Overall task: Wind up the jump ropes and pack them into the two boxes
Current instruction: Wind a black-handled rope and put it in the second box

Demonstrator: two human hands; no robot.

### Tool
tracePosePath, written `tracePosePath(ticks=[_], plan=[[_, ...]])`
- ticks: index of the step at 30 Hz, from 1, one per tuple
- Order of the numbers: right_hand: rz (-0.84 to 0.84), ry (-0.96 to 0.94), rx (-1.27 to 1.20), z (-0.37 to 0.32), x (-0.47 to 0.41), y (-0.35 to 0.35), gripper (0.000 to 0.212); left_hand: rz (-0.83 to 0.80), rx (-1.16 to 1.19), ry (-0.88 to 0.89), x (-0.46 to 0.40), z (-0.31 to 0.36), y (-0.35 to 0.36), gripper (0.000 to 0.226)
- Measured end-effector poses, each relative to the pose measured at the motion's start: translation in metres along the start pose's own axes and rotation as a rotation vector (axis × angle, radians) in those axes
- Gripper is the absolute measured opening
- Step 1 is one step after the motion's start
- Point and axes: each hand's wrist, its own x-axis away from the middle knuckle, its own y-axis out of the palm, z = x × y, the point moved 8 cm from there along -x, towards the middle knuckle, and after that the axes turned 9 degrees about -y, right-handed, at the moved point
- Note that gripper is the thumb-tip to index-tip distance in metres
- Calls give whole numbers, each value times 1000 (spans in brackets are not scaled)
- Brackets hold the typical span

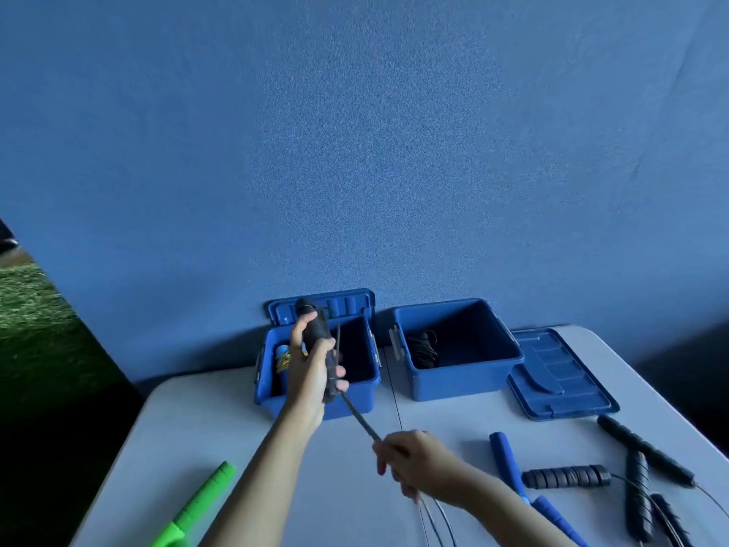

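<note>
The left hand (313,369) gripped a pair of black handles (315,329), raised upright in front of the left box (355,392), whose lid (347,305) leaned behind it. From those handles a dark cord (361,418) ran taut down to the right hand (414,459), which was closed around it, with loose strands trailing out below. Beyond the right hand stood the right box (465,379), a coiled black rope (424,349) inside. Right of that hand lay blue handles (507,463) and black handles (566,476); a green handle (197,507) lay left of the left forearm.

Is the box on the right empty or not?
Not empty. The right box stands open, and a wound black rope lies inside, against its left wall.
</note>
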Motion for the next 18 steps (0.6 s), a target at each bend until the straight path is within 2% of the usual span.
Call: tracePosePath(ticks=[3,5,7,13,18], plan=[[28,-3,101,2,15,-26,28,89,20,34,-5,13,-27,47],[46,-42,268,1,21,-45,27,112,61,46,-5,18,-42,46],[77,-80,358,0,22,-56,25,72,84,49,-4,18,-45,45],[170,-86,402,4,21,-74,26,-147,106,-36,-1,5,-33,53],[113,-32,421,11,27,-64,24,-98,86,-38,-5,1,-34,52]])
